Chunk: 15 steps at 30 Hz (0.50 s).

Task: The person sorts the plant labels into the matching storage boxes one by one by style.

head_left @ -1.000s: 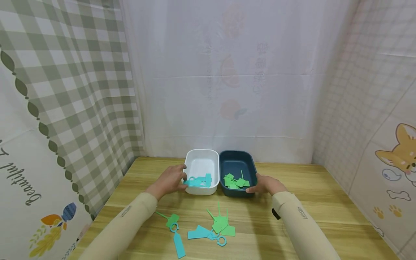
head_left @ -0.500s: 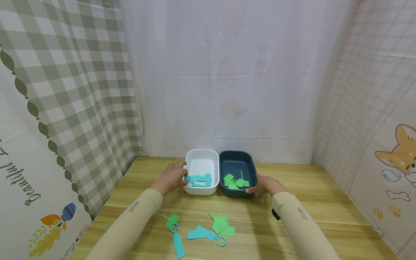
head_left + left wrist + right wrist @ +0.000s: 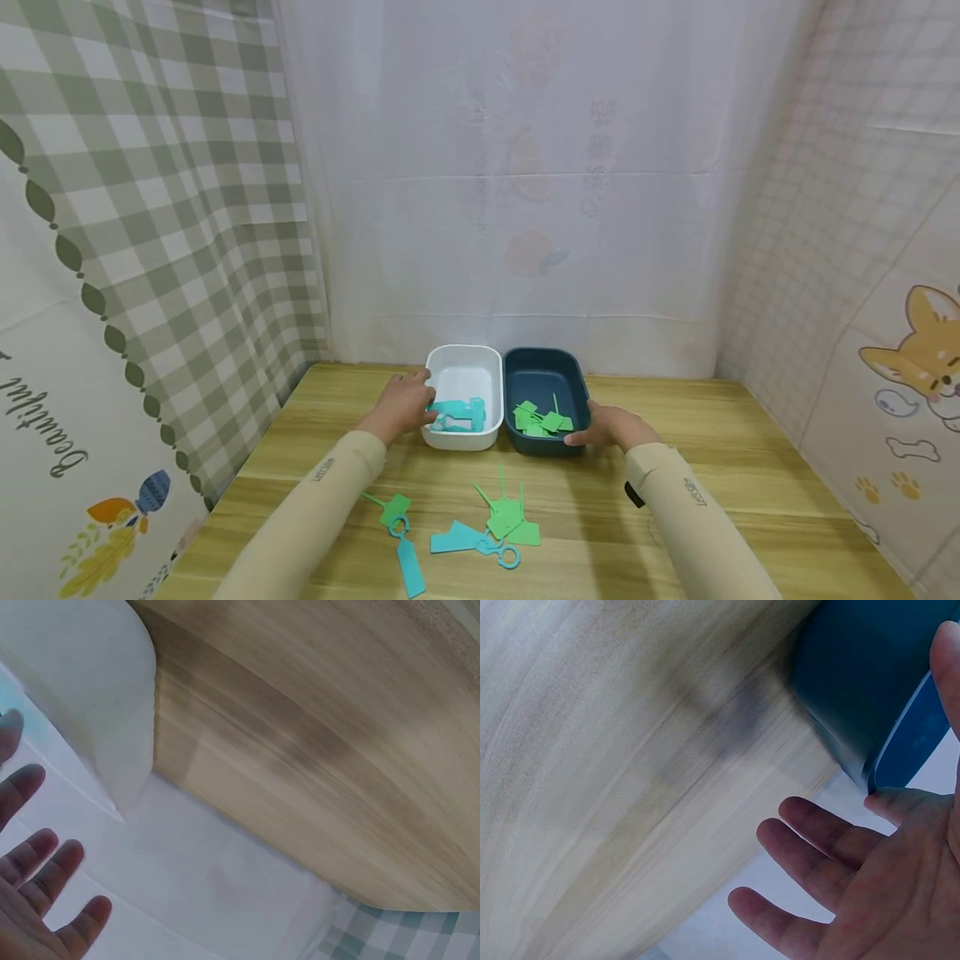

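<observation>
My left hand (image 3: pixel 405 406) is at the left rim of a white bin (image 3: pixel 465 358), fingers spread and loosely bent. In the left wrist view the fingers (image 3: pixel 52 877) are apart with nothing between them. Inside the bin's near end lie several light-blue ring-ended tags (image 3: pixel 459 410), close to the thumb. My right hand (image 3: pixel 611 427) rests at the near right corner of a dark blue bin (image 3: pixel 543 379). Its thumb lies over the front rim and its index fingertip touches the rim, with the other fingers straight. Several green tags with thin stems (image 3: pixel 542 421) lie in this bin.
On the wooden table (image 3: pixel 660 517), nearer the body, lie a green tag (image 3: pixel 393 510), a light-blue tag (image 3: pixel 409 567) and a mixed pile with green tags (image 3: pixel 506 518) and light-blue tags (image 3: pixel 456 538). The bins stand side by side before a white curtain (image 3: pixel 450 250).
My left hand has moved slightly forward and right along the white bin. The light-blue tags inside have shifted into a different arrangement. The right hand has stayed at the dark blue bin.
</observation>
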Tool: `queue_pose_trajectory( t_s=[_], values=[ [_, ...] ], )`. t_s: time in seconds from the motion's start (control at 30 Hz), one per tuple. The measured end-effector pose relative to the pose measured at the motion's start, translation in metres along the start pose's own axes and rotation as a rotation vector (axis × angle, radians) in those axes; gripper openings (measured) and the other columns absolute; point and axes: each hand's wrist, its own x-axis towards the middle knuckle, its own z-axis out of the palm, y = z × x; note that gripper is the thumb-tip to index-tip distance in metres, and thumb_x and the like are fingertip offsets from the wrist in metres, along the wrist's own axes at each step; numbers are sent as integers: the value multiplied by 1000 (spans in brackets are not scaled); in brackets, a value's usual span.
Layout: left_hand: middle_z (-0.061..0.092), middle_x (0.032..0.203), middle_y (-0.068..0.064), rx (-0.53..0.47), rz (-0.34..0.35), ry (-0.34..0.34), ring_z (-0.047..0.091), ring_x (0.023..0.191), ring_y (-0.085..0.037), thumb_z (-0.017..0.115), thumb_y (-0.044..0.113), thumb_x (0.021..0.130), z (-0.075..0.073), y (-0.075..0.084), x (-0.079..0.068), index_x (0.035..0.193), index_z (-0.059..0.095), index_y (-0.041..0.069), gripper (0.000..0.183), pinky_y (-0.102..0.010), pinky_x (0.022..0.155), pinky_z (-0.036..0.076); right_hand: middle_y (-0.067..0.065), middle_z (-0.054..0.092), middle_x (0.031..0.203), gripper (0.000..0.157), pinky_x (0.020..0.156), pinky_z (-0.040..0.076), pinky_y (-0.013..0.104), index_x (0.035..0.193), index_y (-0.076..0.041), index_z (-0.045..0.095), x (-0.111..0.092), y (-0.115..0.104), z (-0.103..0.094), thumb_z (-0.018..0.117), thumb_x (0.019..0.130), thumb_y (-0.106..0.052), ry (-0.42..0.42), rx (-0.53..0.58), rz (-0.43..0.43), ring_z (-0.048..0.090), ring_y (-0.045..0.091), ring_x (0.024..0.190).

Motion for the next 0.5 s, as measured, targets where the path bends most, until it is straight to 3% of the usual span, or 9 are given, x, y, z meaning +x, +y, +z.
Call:
queue_pose_trajectory(
  t_s=[0.2,0.5],
  values=[
    [59,127,-17,-12,-24,-14,60,110,-35,76,27,89,-1,1,-1,98,75,12,17,-55,91,47,33,32,151,100,105,32,64,153,7,19,1,0,1,70,89,-51,-1,2,-1,33,52,136],
    [64,110,-11,-17,-11,-2,61,103,-32,78,26,86,3,-12,-10,94,74,11,17,-52,86,48,34,30,151,98,105,31,64,153,8,18,2,1,1,69,90,-48,1,20,-3,32,52,137]
  ],
)
